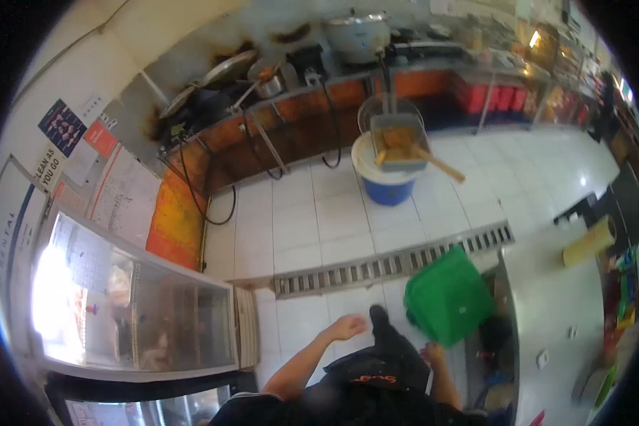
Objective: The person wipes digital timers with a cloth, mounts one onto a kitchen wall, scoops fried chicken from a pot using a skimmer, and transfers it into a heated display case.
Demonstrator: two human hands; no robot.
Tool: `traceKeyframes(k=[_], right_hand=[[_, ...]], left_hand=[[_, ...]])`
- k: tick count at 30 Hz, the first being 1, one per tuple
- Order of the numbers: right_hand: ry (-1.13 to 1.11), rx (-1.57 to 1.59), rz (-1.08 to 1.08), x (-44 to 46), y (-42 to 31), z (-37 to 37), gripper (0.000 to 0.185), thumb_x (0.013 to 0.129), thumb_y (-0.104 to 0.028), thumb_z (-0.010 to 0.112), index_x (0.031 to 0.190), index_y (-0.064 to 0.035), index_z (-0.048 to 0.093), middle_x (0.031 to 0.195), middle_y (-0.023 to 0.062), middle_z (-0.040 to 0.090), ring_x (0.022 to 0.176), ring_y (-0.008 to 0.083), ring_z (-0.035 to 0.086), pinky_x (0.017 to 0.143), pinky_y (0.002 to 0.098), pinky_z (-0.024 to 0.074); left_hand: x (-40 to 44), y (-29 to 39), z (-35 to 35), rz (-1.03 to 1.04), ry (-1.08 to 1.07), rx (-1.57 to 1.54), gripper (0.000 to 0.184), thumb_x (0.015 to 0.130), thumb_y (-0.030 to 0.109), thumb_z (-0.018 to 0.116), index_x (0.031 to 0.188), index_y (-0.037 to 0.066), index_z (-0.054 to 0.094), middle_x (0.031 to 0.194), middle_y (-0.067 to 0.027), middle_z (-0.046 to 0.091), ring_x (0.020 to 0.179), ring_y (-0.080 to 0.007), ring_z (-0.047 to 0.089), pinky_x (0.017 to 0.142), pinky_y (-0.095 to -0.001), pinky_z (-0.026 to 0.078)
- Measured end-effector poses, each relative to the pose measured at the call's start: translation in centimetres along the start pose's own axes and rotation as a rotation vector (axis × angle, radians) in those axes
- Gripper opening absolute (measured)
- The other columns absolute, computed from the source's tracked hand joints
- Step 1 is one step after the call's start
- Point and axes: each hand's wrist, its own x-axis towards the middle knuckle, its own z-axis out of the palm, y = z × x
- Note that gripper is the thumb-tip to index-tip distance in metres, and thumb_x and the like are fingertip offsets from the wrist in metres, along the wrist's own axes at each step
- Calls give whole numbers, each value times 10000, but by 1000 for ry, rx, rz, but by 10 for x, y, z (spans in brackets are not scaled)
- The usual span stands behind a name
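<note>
My left hand (348,327) hangs in front of my body above the white tiled floor. It is slightly blurred, its fingers loosely stretched out with nothing seen in them. Down by my right side is my right hand (432,353), its fingers apart and no object visible in it. Closest to it is a green plastic lid or bin top (450,297), just ahead; whether the fingertips touch its edge I cannot tell. A dark shoe (380,318) shows beyond my dark apron (380,366).
A metal floor drain (362,265) crosses ahead. Beyond it stands a blue bucket (389,192) bearing a grey tub (397,166) and wooden-handled tool (444,167). Stoves with a large pot (356,39) line the back. A glass-door fridge (156,319) is left, a steel counter (547,312) right.
</note>
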Motion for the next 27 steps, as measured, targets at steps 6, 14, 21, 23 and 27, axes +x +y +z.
traceKeyframes(k=[6, 14, 21, 23, 27], right_hand=[[4, -578, -217, 65, -167, 100, 345, 815, -247, 587, 857, 82, 685, 831, 239, 695, 743, 285, 695, 737, 413, 555], [-61, -179, -165, 309, -271, 142, 286, 901, -282, 535, 833, -11, 597, 673, 134, 572, 568, 280, 570, 493, 445, 443], [47, -153, -198, 484, -336, 216, 466, 972, -412, 497, 859, 28, 602, 602, 87, 516, 485, 245, 495, 418, 409, 395], [10, -381, -73, 457, -418, 257, 519, 949, -408, 593, 753, 73, 595, 611, 118, 554, 562, 236, 523, 528, 421, 434], [35, -644, -134, 483, -493, 296, 469, 932, -388, 617, 754, 46, 641, 583, 120, 592, 572, 216, 591, 514, 416, 469]], left_hand=[[-46, -240, -37, -506, -117, 250, 276, 934, 406, 545, 828, 203, 700, 861, -54, 706, 805, -243, 694, 665, -432, 524], [-13, -294, -233, -766, -147, 485, 204, 849, 269, 628, 967, 127, 712, 987, -101, 689, 944, -292, 670, 769, -476, 535], [206, -275, -567, -562, 1060, 544, 448, 774, 118, 616, 1192, -39, 593, 1233, -274, 574, 1183, -430, 525, 1039, -509, 416], [249, -211, -697, -404, 1147, 535, 448, 809, 83, 612, 1240, -17, 544, 1217, -241, 557, 1181, -430, 506, 1038, -496, 403], [293, -101, -885, -176, 1427, 461, 296, 806, 31, 609, 1098, 18, 563, 1123, -214, 569, 1102, -421, 522, 956, -483, 443]])
